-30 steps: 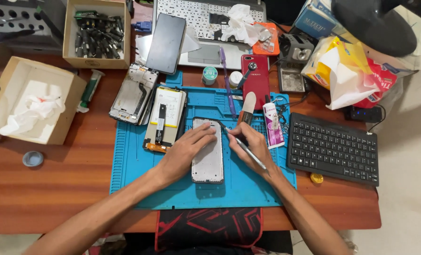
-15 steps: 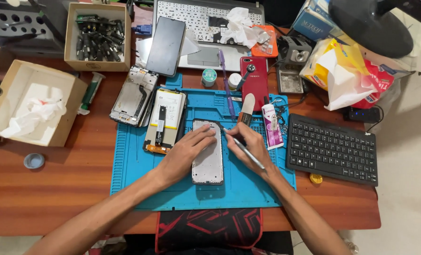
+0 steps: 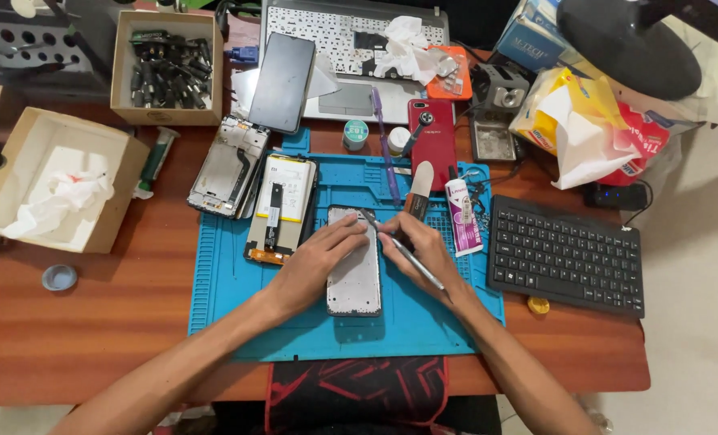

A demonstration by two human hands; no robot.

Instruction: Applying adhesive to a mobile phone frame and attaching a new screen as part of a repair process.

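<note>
Left hand (image 3: 317, 266): we are pressing it on the phone frame (image 3: 354, 270), mid blue mat (image 3: 222, 314).
Right hand (image 3: 423, 251): we are pinching tweezers (image 3: 399, 248) at the frame's top edge.

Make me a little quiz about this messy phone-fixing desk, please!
1. True or false: the left hand rests on the silver phone frame lying on the blue work mat.
2. What does the right hand hold: A) a thin metal tool, B) a cup, C) a hammer?
3. Fill in: right of the mat sits a small black ____.

Key: 1 true. 2 A; its tip meets the frame's top edge. 3 keyboard.
</note>
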